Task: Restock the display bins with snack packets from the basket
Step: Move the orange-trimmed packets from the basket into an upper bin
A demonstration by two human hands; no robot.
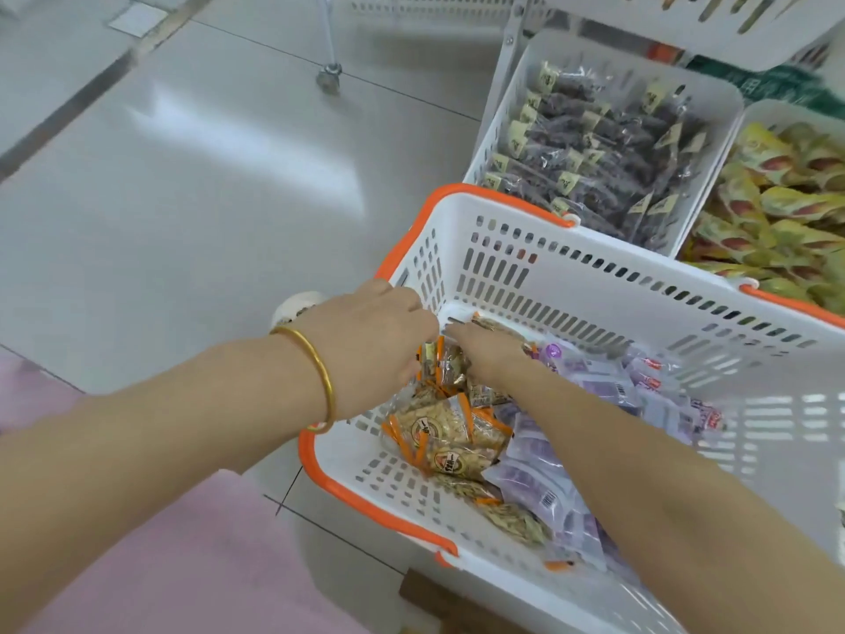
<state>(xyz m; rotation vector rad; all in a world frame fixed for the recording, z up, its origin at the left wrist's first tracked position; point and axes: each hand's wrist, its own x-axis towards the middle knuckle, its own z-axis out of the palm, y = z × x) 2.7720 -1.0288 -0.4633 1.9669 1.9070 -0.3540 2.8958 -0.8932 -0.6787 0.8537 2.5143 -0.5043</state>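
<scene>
1. Orange packets (450, 434) are lying in a loose heap along the left side of the basket (594, 286). Purple packets (544, 478) are lying just beside them, filling the basket's middle and right.
2. Your left hand (379, 340) is reaching over the basket's left rim into its far left corner. Its fingers are bending down among the orange packets with the tips hidden, so you cannot tell whether they are gripping anything.
3. Your right hand (489, 354) is stretching across the inside of the basket toward that same corner. Its fingers are lying fairly straight and close together on top of the packets, curling round nothing, and their tips are nearly meeting your left hand.
4. Your bangle (320, 377) is sitting on your left wrist, just outside the basket's left rim.
5. The dark bin (594, 48) is standing just beyond the basket's far wall, and dark packets (594, 148) are filling it.
6. The yellow bin (786, 113) is standing beyond the basket's far right corner, and yellow packets (777, 194) are piling up in it.
7. The pale floor (183, 176) is stretching away to the basket's left, and a caster (329, 77) is resting on it, well beyond the basket.
</scene>
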